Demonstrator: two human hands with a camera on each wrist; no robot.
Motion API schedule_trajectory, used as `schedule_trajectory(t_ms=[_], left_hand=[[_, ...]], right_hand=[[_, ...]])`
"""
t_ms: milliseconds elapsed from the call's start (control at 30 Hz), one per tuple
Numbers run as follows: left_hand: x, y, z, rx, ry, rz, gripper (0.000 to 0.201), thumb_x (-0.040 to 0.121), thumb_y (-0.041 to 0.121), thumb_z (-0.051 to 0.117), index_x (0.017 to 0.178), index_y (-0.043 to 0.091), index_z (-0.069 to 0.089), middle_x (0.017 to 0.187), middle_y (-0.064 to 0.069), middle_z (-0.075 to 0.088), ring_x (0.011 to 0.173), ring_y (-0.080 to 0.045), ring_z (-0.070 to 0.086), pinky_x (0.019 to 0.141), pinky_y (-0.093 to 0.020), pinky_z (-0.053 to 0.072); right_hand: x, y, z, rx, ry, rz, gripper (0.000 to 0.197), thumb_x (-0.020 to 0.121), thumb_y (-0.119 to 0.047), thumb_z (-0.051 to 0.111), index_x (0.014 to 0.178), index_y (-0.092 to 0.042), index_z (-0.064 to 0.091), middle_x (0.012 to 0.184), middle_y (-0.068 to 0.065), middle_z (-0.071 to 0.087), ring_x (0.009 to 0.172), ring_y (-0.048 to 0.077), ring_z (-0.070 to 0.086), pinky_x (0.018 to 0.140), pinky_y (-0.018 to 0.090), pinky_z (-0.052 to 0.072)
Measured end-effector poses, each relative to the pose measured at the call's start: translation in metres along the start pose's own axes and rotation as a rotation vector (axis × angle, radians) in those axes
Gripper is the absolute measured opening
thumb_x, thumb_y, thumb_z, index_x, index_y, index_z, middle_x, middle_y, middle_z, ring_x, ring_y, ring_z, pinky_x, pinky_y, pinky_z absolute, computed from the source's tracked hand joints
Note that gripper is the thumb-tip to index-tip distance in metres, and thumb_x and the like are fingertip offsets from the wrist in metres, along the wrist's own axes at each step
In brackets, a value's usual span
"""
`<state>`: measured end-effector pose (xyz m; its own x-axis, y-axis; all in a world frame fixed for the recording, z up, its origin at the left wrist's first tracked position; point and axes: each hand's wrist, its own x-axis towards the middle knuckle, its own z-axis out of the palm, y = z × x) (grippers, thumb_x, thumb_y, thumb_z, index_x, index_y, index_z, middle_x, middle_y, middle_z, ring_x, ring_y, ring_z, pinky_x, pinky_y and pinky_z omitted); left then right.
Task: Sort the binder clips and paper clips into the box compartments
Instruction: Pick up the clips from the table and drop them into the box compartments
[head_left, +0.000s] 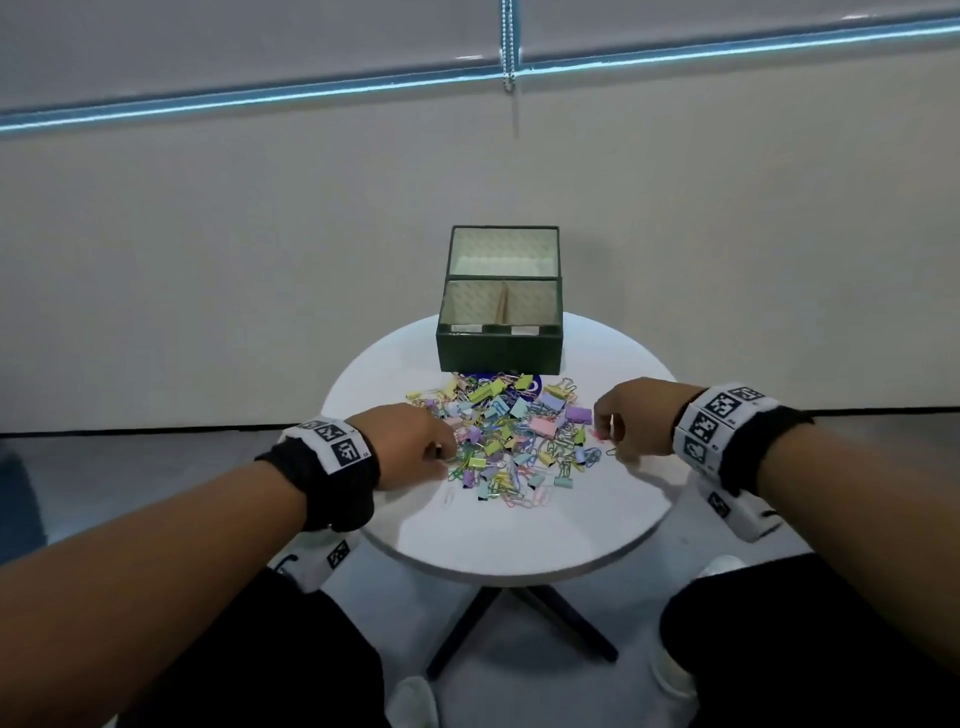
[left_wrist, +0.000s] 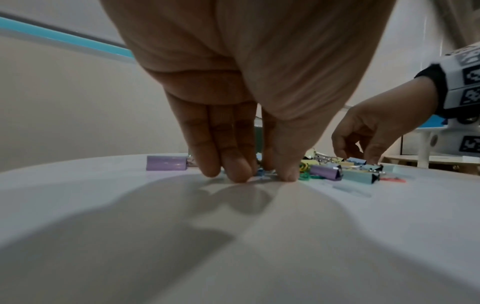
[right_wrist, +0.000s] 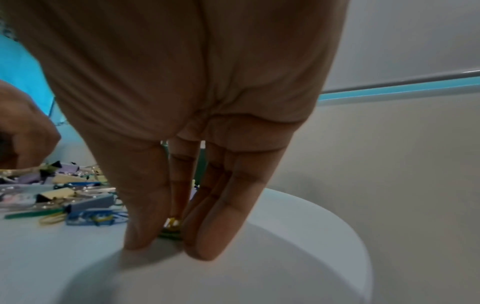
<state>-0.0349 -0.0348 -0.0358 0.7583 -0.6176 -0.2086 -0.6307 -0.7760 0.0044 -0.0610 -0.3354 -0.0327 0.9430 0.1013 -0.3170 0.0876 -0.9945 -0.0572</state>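
A heap of pastel binder clips and paper clips (head_left: 514, 436) lies mid-table, in front of a dark green box (head_left: 498, 352) with one long back compartment and two small front ones. My left hand (head_left: 444, 453) reaches down at the heap's left edge. In the left wrist view my left hand (left_wrist: 263, 178) has thumb and fingertips (left_wrist: 239, 174) on the table, pinching a small blue paper clip (left_wrist: 261, 172). My right hand (head_left: 608, 441) works the heap's right edge. In the right wrist view my right hand (right_wrist: 171, 246) pinches yellow and green paper clips (right_wrist: 172, 227) between thumb and fingers.
The round white table (head_left: 519, 535) is small, and its rim lies close beyond both hands. A purple binder clip (left_wrist: 166, 165) sits apart, left of my left fingers. The wall stands right behind the box. My knees flank the table's dark legs (head_left: 467, 629).
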Motion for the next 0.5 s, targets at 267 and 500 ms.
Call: schedule_trajectory(t_ms=[267, 500], left_hand=[[0.005, 0.020, -0.001, 0.187, -0.015, -0.063, 0.012, 0.094, 0.029, 0.045, 0.089, 0.029, 0.056, 0.091, 0.005, 0.061, 0.079, -0.020, 0.055, 0.072, -0.031, 0.049], [0.010, 0.012, 0.001, 0.032, 0.048, -0.160, 0.007, 0.080, 0.025, 0.050, 0.083, 0.032, 0.052, 0.076, 0.012, 0.054, 0.075, -0.016, 0.052, 0.060, -0.025, 0.036]], right_hand=[[-0.010, 0.004, -0.001, -0.051, 0.039, -0.142, 0.024, 0.079, -0.004, 0.062, 0.094, -0.020, 0.071, 0.093, -0.004, 0.068, 0.086, 0.018, 0.060, 0.065, 0.024, 0.045], [-0.001, 0.003, 0.014, -0.007, 0.058, -0.063, 0.022, 0.074, -0.007, 0.059, 0.088, -0.024, 0.057, 0.091, -0.004, 0.063, 0.082, 0.016, 0.058, 0.063, 0.027, 0.045]])
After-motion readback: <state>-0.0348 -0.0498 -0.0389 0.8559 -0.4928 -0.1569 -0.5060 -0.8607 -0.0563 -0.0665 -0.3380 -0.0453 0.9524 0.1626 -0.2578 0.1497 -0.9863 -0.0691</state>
